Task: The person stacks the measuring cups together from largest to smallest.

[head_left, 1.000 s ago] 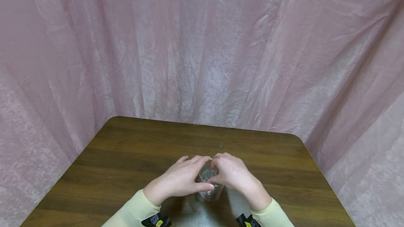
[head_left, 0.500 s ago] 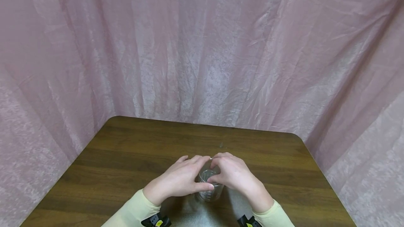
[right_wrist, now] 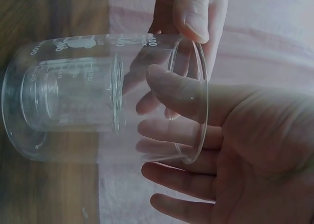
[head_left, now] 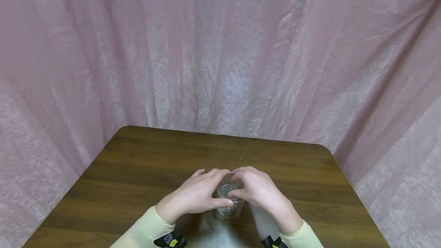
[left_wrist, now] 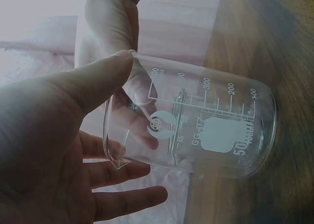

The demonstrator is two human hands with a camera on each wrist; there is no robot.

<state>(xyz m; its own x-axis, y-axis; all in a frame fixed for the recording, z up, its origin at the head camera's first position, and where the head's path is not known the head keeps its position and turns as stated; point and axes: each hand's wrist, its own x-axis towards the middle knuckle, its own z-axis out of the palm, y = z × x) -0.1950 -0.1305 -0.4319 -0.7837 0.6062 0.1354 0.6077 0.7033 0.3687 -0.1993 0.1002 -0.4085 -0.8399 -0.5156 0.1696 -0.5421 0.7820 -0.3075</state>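
Note:
A large clear glass beaker (head_left: pixel 230 212) with white graduations stands upright on the table. My left hand (head_left: pixel 196 196) holds it by the rim, its thumb at the near side and its fingers around the far side. Inside the large beaker (left_wrist: pixel 223 158) sits a smaller graduated glass beaker (right_wrist: pixel 73 94), its rim well below the outer one. My right hand (head_left: pixel 260 190) is over the mouth, with the thumb reaching in past the rim. The fingers of this right hand (right_wrist: pixel 260 131) are spread and extended, apart from the smaller beaker's rim.
The brown wooden table (head_left: pixel 155 152) has rounded far corners. Pink velvet curtain (head_left: pixel 220 49) hangs behind it and along both sides. A faint pale mark (head_left: pixel 242 157) shows on the tabletop beyond the hands. Light glare lies on the near part of the table.
My right hand has shifted slightly up and to the right, its thumb a little farther from the small beaker. The left hand and the large beaker have stayed in place.

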